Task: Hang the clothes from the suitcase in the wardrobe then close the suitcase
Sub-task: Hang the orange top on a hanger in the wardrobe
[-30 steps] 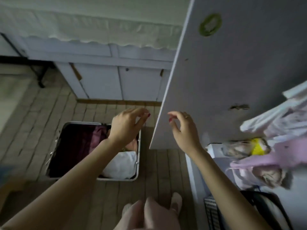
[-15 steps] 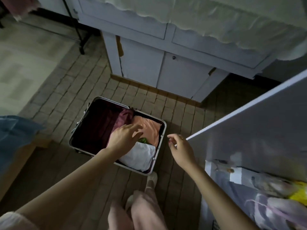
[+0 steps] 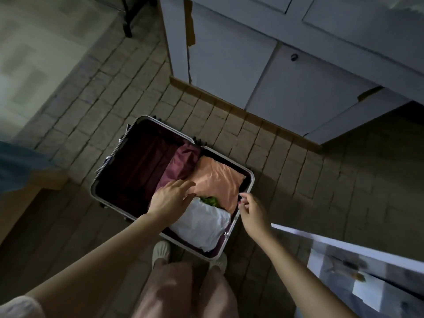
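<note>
An open suitcase (image 3: 114, 154) with a silver rim lies on the tiled floor. Its left half is dark and lined; its right half holds folded clothes: an orange garment (image 3: 218, 180), a maroon one (image 3: 183, 161), a white one (image 3: 202, 223) and a bit of green fabric (image 3: 210, 200). My left hand (image 3: 171, 198) reaches over the clothes with fingers spread, hovering at the orange garment's near edge. Loosely curled and holding nothing, my right hand (image 3: 251, 211) hangs above the suitcase's right rim.
A white cabinet (image 3: 263, 72) with doors stands behind the suitcase. The wardrobe door's edge (image 3: 344, 244) juts in at the lower right. My feet (image 3: 161, 251) in pale shoes stand just before the suitcase. A blue cloth (image 3: 16, 166) lies on a wooden surface at left.
My view has tilted from the wardrobe door down to the suitcase. Both hands dropped from the door's edge toward the clothes, the left now over the folded pile.
</note>
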